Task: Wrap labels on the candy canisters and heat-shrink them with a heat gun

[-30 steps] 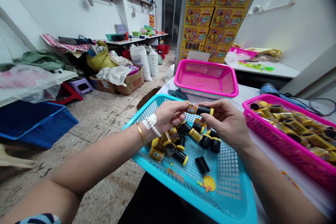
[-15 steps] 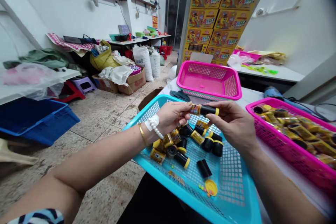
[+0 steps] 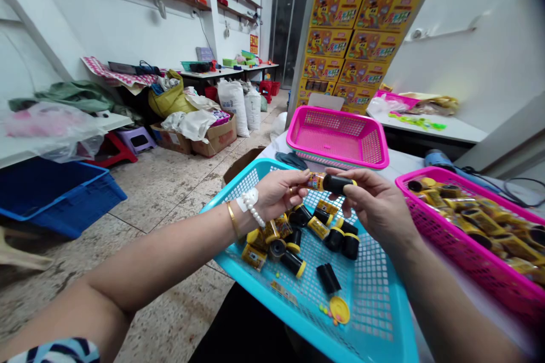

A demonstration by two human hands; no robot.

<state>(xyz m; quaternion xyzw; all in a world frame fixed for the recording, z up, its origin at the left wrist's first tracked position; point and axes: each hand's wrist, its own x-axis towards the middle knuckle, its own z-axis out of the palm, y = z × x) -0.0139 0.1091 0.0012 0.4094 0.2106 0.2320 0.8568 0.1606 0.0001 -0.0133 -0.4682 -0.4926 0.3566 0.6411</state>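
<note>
Above the blue basket (image 3: 378, 329), my two hands hold one small container level between them. Its left half is a clear tube with a colourful label (image 3: 315, 181); the right half is a black cylinder (image 3: 334, 184) with a yellow end. My left hand (image 3: 283, 190) pinches the labelled end, and a bead bracelet circles that wrist. Fingers of my right hand (image 3: 374, 198) close around the yellow end of the black part. Below lie several similar black and yellow containers (image 3: 293, 261), a pair of loose black tubes (image 3: 328, 278), a round yellow cap (image 3: 339, 310) and tiny coloured balls (image 3: 325, 310).
A pink basket (image 3: 400, 178) full of yellow-labelled containers stands at the right. Another pink basket (image 3: 293, 135) sits behind the blue one. Stacked yellow boxes (image 3: 338, 42) rise at the back. On the floor at left are a blue crate (image 3: 80, 224) and cardboard boxes (image 3: 221, 139).
My right fingers have shifted toward the yellow end, and more of the black cylinder shows. Both hands still grip the container. The view has tilted slightly upward.
</note>
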